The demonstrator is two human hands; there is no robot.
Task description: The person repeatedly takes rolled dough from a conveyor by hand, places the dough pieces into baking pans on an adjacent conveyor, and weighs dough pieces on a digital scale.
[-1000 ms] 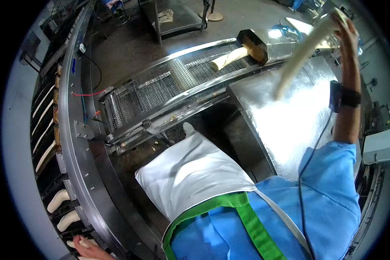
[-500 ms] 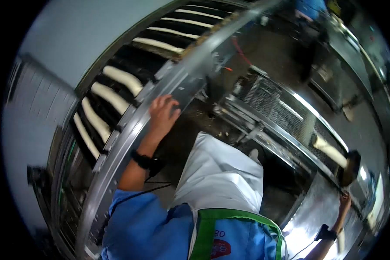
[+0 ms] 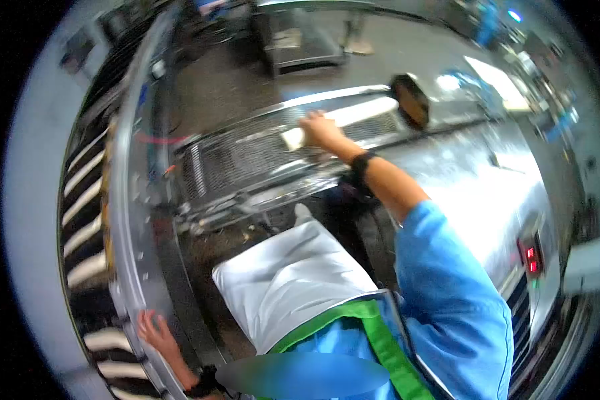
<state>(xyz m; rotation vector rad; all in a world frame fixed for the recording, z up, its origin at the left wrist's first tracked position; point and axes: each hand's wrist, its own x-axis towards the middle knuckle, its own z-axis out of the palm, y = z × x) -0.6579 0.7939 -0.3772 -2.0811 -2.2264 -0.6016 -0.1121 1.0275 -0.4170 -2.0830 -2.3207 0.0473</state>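
Observation:
A long white dough roll (image 3: 367, 112) lies along a metal mesh conveyor (image 3: 240, 157). My right hand (image 3: 320, 130) is on this roll close to its left end, fingers curled around it, somewhat blurred. The roll's far end meets a dark block with a brown face (image 3: 413, 103). At the lower left, my left hand (image 3: 155, 331) is by the metal rail (image 3: 130, 267) of another line, its fingers apart and nothing in them. Beyond that rail, several dough strips (image 3: 83, 230) rest in dark troughs.
A shiny steel surface (image 3: 467, 173) extends to the right of the mesh conveyor, with a red digital display (image 3: 531, 257) near its lower edge. A metal cart (image 3: 307, 50) stands on the floor beyond. My white apron (image 3: 287, 273) hangs below the conveyor.
The view has swung to the right. My right hand has gone from the steel surface's edge up to the dough roll on the mesh. My left hand stays by the rail.

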